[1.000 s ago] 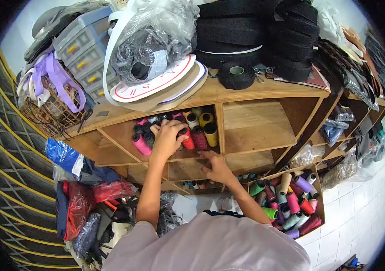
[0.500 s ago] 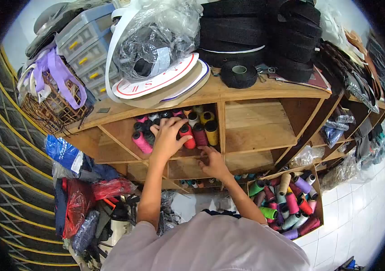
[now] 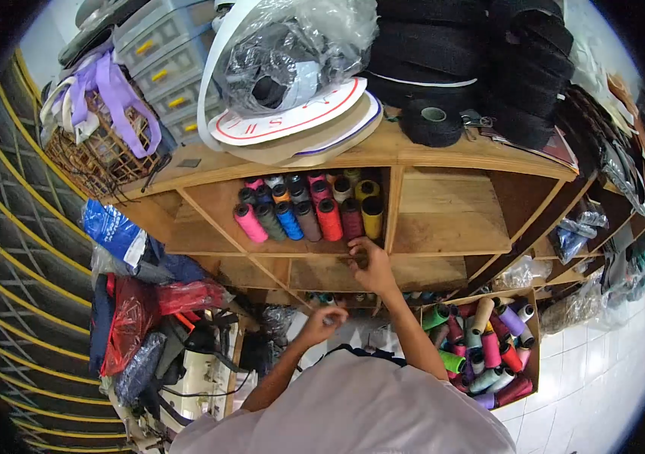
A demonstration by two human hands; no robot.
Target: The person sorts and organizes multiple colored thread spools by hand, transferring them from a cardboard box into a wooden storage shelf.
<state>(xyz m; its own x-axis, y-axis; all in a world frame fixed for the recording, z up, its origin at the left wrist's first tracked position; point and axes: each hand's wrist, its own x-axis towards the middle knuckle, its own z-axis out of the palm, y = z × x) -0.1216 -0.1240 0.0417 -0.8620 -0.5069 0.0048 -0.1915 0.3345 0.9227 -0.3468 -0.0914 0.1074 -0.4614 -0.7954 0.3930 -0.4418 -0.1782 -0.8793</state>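
Rows of thread spools stand in a wooden shelf compartment, with a pink spool, a blue spool, a red spool and a yellow spool along the front. My right hand is at the shelf edge just below the maroon spool, its fingers curled but apart, holding nothing. Lower and to the left, my left hand hangs below the shelf, near my body, with thumb and fingers apart and nothing visible between them.
A box of mixed spools sits at the lower right. Plastic-wrapped rolls, black strap rolls and a drawer unit stand on the shelf top. Wrapped red items are at the left.
My left hand has left the red spool and dropped down toward my body. My right hand stays near the shelf edge. The front row of spools is now uncovered, and the view has shifted slightly.
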